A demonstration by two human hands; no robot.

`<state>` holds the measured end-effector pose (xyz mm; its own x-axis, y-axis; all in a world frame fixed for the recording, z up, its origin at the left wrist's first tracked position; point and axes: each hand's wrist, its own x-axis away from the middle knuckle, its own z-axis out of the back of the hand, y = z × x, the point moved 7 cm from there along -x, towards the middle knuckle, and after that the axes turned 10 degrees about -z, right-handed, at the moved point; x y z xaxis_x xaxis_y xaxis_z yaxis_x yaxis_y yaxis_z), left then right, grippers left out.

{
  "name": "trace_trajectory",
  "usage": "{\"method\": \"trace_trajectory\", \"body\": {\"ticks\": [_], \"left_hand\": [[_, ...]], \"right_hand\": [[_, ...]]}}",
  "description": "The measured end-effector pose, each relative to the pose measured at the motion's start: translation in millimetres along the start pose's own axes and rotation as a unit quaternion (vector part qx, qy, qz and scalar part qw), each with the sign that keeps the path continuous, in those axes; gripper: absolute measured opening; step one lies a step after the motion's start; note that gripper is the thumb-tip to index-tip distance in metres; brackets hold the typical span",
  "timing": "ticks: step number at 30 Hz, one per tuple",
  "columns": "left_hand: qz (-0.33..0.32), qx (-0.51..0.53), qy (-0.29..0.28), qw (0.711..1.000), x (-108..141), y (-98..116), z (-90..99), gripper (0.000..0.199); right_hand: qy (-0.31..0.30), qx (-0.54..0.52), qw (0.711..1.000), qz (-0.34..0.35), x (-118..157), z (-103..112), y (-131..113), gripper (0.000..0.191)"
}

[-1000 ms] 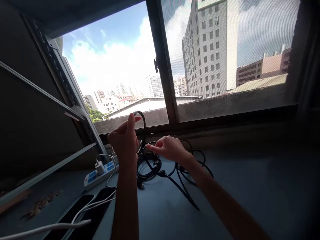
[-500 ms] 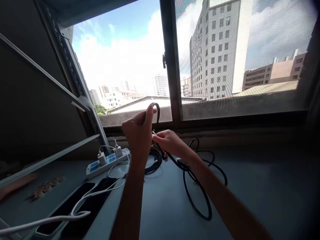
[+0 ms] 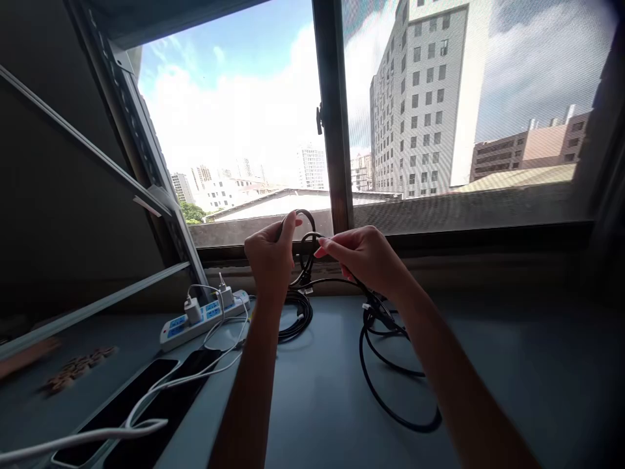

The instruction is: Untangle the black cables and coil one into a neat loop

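Above the table, near the window, my left hand (image 3: 271,251) is closed on a loop of black cable (image 3: 314,225). My right hand (image 3: 368,257) pinches a stretch of the same-looking cable between thumb and fingers, a short way to the right. Between the hands the cable bends into loops, and a pale plug end (image 3: 307,290) hangs below. More black cable (image 3: 390,407) trails under my right wrist and lies in wide loops on the table. Part of the cable inside my left fist is hidden.
A coiled black cable (image 3: 305,326) lies behind my left forearm. To the left, a white power strip (image 3: 170,335) holds chargers with white cables (image 3: 180,383) running over two dark phone-like slabs (image 3: 122,397). Metal shelf bars (image 3: 112,301) cross the left side. At far left is another person's blurred arm (image 3: 27,358).
My right hand has moved right and slightly up, away from my left hand, drawing cable with it. Cable loops now show between the hands. My left hand has barely shifted.
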<state>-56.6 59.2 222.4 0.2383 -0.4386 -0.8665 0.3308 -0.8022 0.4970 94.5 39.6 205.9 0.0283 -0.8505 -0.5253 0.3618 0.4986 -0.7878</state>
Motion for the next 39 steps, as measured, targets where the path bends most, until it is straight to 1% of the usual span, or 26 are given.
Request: {"method": "trace_trajectory", "body": {"ticks": [3,7,9,13,18,20,22,26,29,32,34,37,39], "left_hand": [[0.003,0.007,-0.012,1.000,1,-1,-4.9,0.034],[0.023,0.050,-0.017,0.998,-2,-6,-4.1,0.034],[0.048,0.085,-0.029,0.995,-3,-9,-5.2,0.037],[0.090,0.144,-0.085,0.982,0,-10,-14.8,0.046],[0.142,0.245,-0.121,0.951,4,-2,-21.4,0.052],[0.160,0.272,-0.137,0.939,5,2,-21.5,0.052],[0.171,0.283,-0.148,0.932,5,7,-19.5,0.051],[0.171,0.255,-0.151,0.940,2,17,-10.1,0.051],[0.155,0.244,-0.130,0.949,0,22,-2.3,0.051],[0.140,0.257,-0.112,0.950,-2,20,0.4,0.049],[0.143,0.263,-0.121,0.946,-2,15,-2.3,0.047],[0.141,0.258,-0.137,0.946,-1,9,-6.0,0.043],[0.132,0.246,-0.116,0.953,-3,7,-3.4,0.042]], "right_hand": [[0.023,0.014,1.000,0.010,0,0,-4,0.035],[0.050,0.002,0.998,0.030,-1,4,-6,0.042],[0.048,-0.004,0.998,0.037,-1,3,-7,0.042],[0.029,0.001,0.998,0.047,1,-9,-8,0.039],[-0.021,-0.009,0.998,0.059,3,-22,-12,0.038],[-0.016,-0.010,0.998,0.061,3,-21,-11,0.038],[-0.003,-0.008,0.998,0.063,1,-19,-8,0.040],[0.012,0.032,0.998,0.049,-9,-16,7,0.043],[0.023,0.041,0.998,0.039,-13,-15,14,0.042],[0.029,0.003,0.998,0.060,-10,-12,8,0.037],[0.036,-0.014,0.996,0.078,-6,-10,2,0.035],[0.059,-0.017,0.995,0.075,-3,-7,-1,0.032],[0.079,-0.020,0.994,0.078,-2,-6,-2,0.032]]}}
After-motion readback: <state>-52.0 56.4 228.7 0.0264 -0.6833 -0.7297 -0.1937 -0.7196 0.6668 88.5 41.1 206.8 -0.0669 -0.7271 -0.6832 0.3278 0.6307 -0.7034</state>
